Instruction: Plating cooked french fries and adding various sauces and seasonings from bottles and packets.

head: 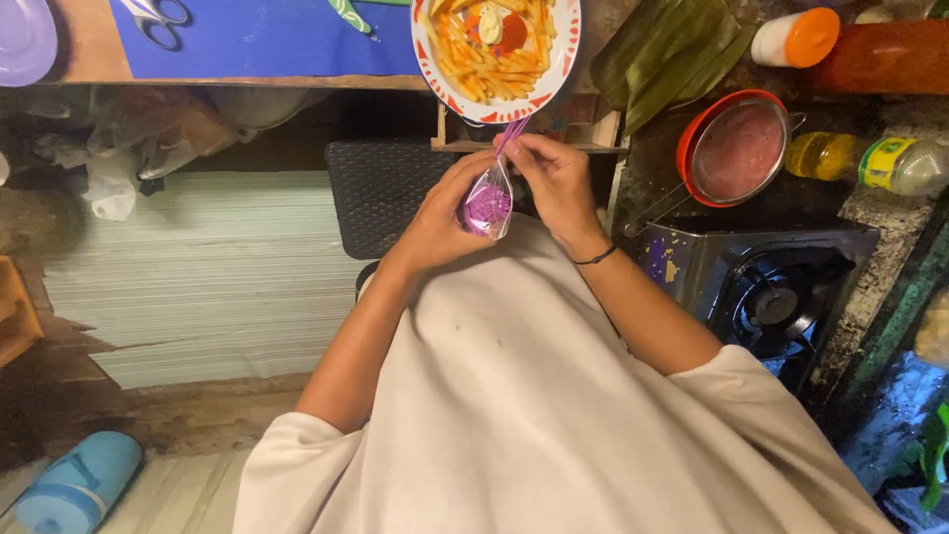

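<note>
From the head view, looking straight down, both hands meet in the middle of the frame, just above the person's pale shirt. The left hand (442,220) is curled around the round bottom of a small clear plastic bag (488,205) with purple stuff inside, so its grip is closed on the bag. The right hand (556,176) pinches the thin twisted top of the same bag between its fingertips, so its grip is closed too. The twisted top points up toward a plate of fries (496,51) at the top middle of the frame. The plate sits on the edge of the bench (257,44), which has a blue mat on it. The fries already have a red blob and a white blob of sauce on them, and no purple can be seen on them. The bag looks full and fat, and I cannot tell if its top is open or tied. So it seems the purple stuff is all in the bag so far. To the right of the plate lie some green leaves (672,49). Lower on the right there is a red bowl with a strainer (733,148) on it, and below that a gas stove (771,287). Scissors (156,18) lie at the upper left.
</note>
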